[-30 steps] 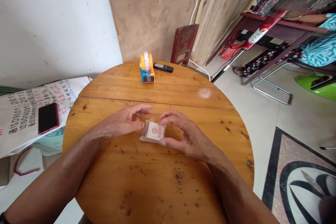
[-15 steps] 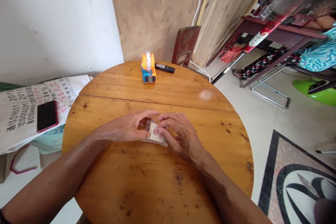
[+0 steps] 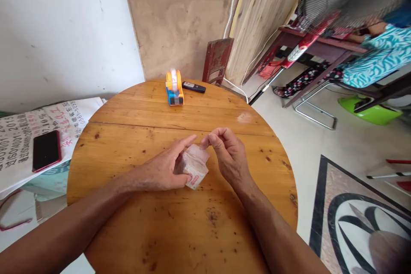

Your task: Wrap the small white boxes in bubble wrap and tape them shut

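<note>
My left hand grips a small white box with red print, thumb on the near side and fingers behind it. The box is tilted just over the table, and a thin translucent plastic wrap stands up from its top. My right hand is closed in a pinch at the wrap's upper right corner. What lies between its fingertips is too small to see clearly, but it appears to be the wrap's edge. The far side of the box is hidden by my left fingers.
On the round wooden table, an orange and blue tape dispenser stands at the far edge beside a black remote control. A phone lies on printed sacks at left. A chair, a fan and a seated person are beyond.
The box has turned and tilted up in my left hand, and its wrap now stands up. My right hand has moved off the box's face to the wrap's corner. The view has shifted slightly right.
</note>
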Demonstrator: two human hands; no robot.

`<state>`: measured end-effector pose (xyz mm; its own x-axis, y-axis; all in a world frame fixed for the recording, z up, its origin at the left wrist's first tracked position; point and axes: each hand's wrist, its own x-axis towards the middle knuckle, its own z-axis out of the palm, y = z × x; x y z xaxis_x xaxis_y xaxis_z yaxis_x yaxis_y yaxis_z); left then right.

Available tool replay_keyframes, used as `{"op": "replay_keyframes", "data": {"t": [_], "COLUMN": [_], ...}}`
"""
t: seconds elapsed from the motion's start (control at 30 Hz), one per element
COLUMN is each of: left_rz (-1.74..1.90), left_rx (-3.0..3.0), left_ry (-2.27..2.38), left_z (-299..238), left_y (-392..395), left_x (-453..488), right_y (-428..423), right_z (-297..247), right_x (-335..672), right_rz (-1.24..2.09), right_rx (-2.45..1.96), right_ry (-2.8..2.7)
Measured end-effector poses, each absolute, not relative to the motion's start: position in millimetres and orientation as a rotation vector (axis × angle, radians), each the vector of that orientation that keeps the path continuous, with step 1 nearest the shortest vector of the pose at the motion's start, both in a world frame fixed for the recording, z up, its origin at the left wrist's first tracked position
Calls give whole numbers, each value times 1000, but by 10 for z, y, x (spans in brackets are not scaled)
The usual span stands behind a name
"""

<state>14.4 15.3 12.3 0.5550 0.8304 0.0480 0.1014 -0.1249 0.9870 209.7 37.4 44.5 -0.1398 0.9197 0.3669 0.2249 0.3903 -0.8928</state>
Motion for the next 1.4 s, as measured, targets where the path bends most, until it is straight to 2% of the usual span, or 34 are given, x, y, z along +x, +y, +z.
{"op": "replay_keyframes", "data": {"t": [0.4,0.63,0.87,1.07,1.2,1.23,1.4], "left_rz": [487,551,655,739,801,818,870], "left_rx": [1786,1447,1384,1323,1235,1226,1185], "left_ry": [883,825,895,928,890,883,880], "left_z": [359,324,221,178,213,225,248], "left_y": [163,208,258,276,283,283,264], "left_x": [42,41,101,115,137,144,166], "right_y": [779,817,866,680,433,394,377], "right_z": [153,128,116,336,477,472,298], "right_x": [2304,2304,2329,2352,2222,2173,2020], "right_rz": [1028,1107,1186,880,1313,1316,946], "right_rx": [-1116,-1125,-1124,-1183,-1249,-1288,-1390], "right_ry": [-1231,-1068,-1053,-1244,-1631,-1716,-1907]}}
